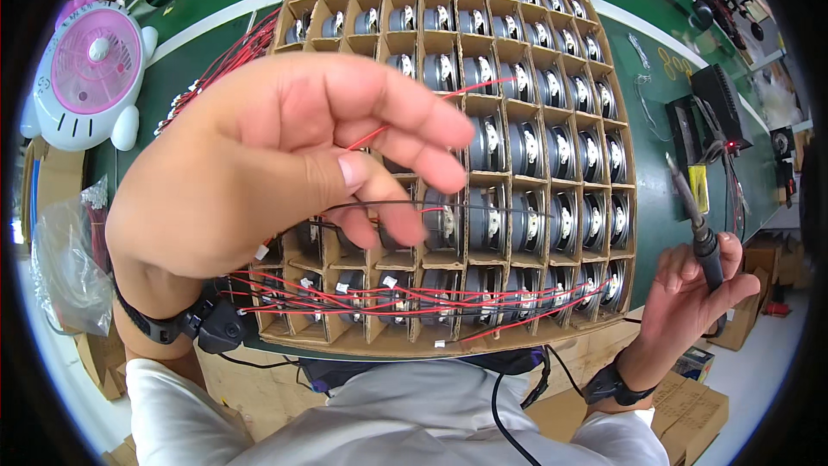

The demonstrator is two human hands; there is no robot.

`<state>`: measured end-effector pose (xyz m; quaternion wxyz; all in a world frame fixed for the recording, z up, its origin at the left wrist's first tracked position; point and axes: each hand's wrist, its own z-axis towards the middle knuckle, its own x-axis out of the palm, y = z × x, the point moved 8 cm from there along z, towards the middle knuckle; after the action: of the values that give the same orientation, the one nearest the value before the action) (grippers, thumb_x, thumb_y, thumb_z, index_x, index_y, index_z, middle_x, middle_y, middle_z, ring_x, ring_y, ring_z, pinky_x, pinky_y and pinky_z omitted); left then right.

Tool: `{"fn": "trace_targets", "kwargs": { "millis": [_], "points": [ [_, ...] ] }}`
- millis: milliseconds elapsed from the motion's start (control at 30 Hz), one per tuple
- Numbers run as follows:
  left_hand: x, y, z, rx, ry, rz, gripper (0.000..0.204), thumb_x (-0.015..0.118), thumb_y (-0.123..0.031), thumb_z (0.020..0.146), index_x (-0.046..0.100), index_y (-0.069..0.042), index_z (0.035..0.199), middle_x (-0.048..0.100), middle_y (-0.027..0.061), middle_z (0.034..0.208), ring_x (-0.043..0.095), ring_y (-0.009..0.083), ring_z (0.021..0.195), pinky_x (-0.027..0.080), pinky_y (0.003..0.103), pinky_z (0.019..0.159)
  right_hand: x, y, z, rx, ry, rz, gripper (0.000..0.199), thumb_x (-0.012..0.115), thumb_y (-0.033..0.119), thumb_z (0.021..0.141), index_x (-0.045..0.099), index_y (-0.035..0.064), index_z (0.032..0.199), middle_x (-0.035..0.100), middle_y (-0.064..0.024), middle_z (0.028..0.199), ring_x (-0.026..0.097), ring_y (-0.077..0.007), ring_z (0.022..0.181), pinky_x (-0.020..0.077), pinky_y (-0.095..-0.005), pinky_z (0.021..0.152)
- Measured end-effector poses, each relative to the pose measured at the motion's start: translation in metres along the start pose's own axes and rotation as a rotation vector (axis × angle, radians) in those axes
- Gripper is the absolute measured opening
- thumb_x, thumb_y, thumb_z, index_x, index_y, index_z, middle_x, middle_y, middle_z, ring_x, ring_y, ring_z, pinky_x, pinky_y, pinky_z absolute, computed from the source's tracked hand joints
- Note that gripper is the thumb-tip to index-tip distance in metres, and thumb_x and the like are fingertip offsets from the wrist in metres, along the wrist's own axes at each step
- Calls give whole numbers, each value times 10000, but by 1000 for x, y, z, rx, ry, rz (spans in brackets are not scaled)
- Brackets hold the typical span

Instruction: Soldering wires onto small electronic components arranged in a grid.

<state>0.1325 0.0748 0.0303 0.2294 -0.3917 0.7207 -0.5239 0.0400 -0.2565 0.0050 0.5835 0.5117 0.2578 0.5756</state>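
Observation:
My left hand (259, 155) is raised over the box's left half, fingers curled, with the thumb against them. It holds a red and black wire lead; the red wire (368, 137) and the black wire (483, 206) stick out to the right. Where the fingers pinch the lead is partly hidden. Beneath lies a divided cardboard box (628, 207) with rows of round loudspeakers (489, 143), each standing on edge in its compartment. At the right, beyond the box's edge, my right hand (660, 302) grips a soldering iron (708, 259) with its tip pointing up and away.
Red and black leads (517, 299) with white connectors lie across the nearest row. More leads (228, 60) are bundled left of the box. A pink and white fan (97, 73) stands at the far left. A black soldering station (718, 95) and yellow sponge (697, 188) sit at the right.

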Motion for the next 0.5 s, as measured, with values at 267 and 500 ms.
{"fn": "trace_targets", "kwargs": {
  "millis": [267, 500],
  "points": [
    [2, 5, 15, 99, 39, -112, 436, 435, 145, 835, 564, 126, 1252, 664, 245, 1132, 677, 142, 783, 535, 219, 640, 36, -10, 6, 92, -63, 151, 371, 495, 347, 1033, 510, 47, 1250, 583, -73, 830, 490, -125, 648, 367, -274, 606],
    [-8, 0, 9, 82, -148, -72, 234, 453, 99, 782, 647, 32, 895, 702, 174, 851, 590, 117, 567, 470, 215, 533, 53, -11, 7, 23, -98, -25, 422, 556, 266, 1012, 489, -23, 1312, 555, -52, 837, 453, -97, 652, 344, -265, 612]
  ]
}}
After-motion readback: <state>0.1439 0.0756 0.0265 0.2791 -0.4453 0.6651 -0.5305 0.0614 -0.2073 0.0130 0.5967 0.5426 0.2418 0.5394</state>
